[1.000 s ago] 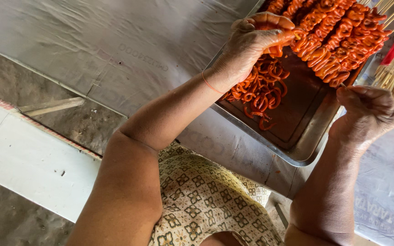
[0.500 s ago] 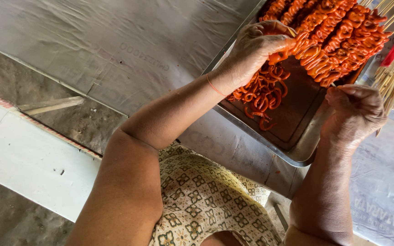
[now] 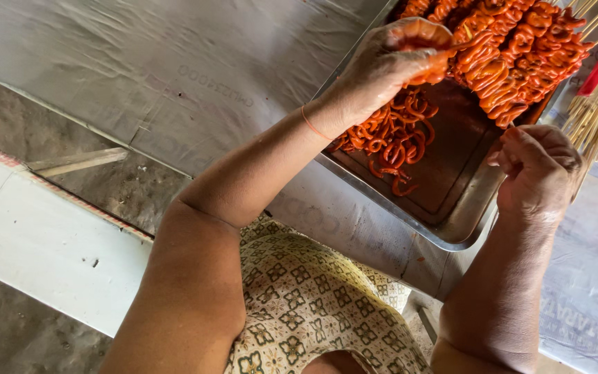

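Head view: two hands, left hand [image 3: 389,66] pinching orange strip [image 3: 444,55], one tray [image 3: 451,228].

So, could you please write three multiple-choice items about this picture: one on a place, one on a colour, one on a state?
1. Where do the loose orange meat rings lie?
A. On the metal tray
B. On the concrete floor
C. On the person's lap

2. What colour are the filled skewers piled at the far end of the tray?
A. Green
B. Orange-red
C. White

3. In what state is the left hand?
A. Flat and open on the table
B. Resting in the lap
C. Closed around orange meat above the tray

Answers:
1. A: the rings sit in a heap on the tray's dark bottom, below the left hand.
2. B: every skewered piece shows the same orange-red coating.
3. C: its fingers curl around a piece, while the right hand pinches at the tray's edge near the bare sticks.
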